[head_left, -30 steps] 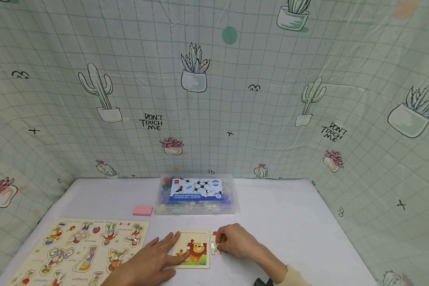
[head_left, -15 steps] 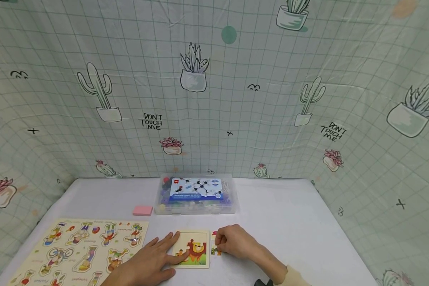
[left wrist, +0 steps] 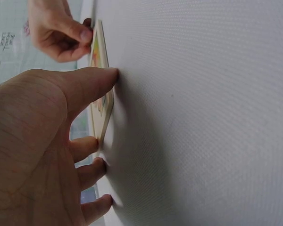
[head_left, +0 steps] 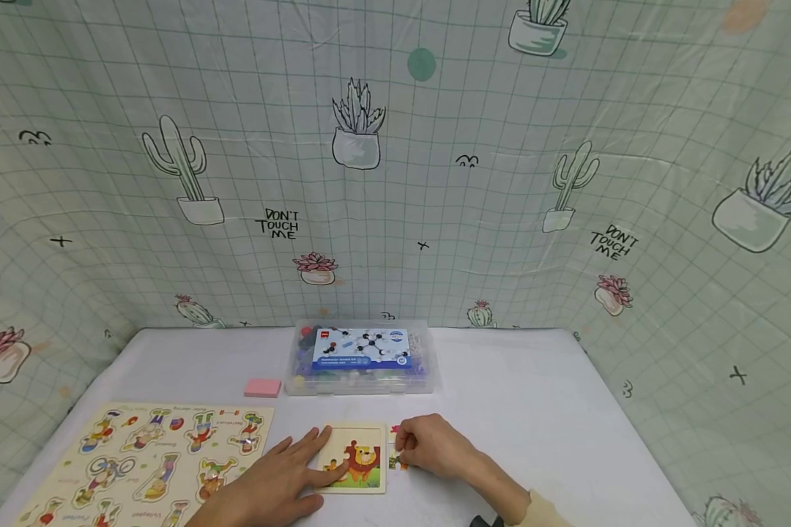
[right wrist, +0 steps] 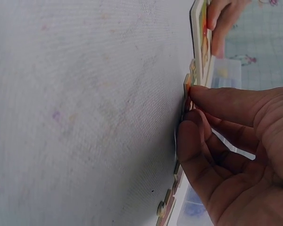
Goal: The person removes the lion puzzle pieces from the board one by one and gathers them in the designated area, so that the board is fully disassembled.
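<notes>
My left hand (head_left: 270,479) lies with fingers spread on the left part of a small square wooden puzzle tray (head_left: 384,468). Lion pieces (head_left: 366,460) fill the tray's lower right, while its upper part shows bare wood. In the left wrist view, the thumb reaches the tray's near edge. Just right of the tray, my right hand (head_left: 435,443) pinches a jigsaw piece (right wrist: 187,87) low at the table between thumb and curled fingers. Part of that piece is hidden by the fingers. Another loose jigsaw piece (head_left: 395,430) with pink on it shows beyond the fingertips.
A large wooden peg board (head_left: 138,468) with sport figures lies to the left. Behind the tray stand a clear plastic molecular model kit box (head_left: 362,359) and a pink block (head_left: 263,388). A patterned curtain (head_left: 395,183) hangs behind the white table.
The piece at my right fingertips looked pale with glare at first and now shows its coloured print. My right hand has shifted very slightly; the left hand keeps its place on the tray.
</notes>
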The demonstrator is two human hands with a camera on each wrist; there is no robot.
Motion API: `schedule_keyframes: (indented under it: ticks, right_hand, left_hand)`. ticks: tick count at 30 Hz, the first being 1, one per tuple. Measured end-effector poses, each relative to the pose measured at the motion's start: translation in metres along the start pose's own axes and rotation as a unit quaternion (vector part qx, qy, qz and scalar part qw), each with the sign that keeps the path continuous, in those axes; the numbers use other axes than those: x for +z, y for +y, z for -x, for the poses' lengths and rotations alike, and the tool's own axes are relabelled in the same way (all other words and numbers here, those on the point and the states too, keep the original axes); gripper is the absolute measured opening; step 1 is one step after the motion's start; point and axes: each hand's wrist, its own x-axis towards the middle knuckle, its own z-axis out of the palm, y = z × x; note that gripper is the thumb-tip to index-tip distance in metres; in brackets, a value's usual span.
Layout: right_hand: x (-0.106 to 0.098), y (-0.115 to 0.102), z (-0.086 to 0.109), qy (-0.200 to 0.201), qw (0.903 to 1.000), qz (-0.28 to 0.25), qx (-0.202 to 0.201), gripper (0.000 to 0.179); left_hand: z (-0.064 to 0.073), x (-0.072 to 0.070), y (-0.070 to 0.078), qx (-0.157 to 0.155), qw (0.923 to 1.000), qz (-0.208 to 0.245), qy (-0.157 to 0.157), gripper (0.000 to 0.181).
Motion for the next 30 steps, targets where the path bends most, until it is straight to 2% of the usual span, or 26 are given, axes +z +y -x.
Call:
schedule_keyframes:
  ticks: [11,20,30]
  right_hand:
    - [-0.0022,0.0022,0.0010,0.007,0.9999,0.009,0.011,0.016]
    - [-0.0001,0.0005,0.0005,0.011,0.9999,-0.001,0.002,0.016]
    - [0.0026,0.0003,0.0015,0.014,0.9998,-0.004,0.016,0.016]
  left_hand:
    - [-0.0043,-0.0013,0.0029,-0.006,1.0000,0.001,-0.004,0.050]
    - [-0.0020,-0.0026,0.0019,-0.009,0.9999,-0.001,-0.005,0.050]
    - [-0.0035,-0.0002,0.0023,-0.003,1.0000,-0.006,0.002,0.048]
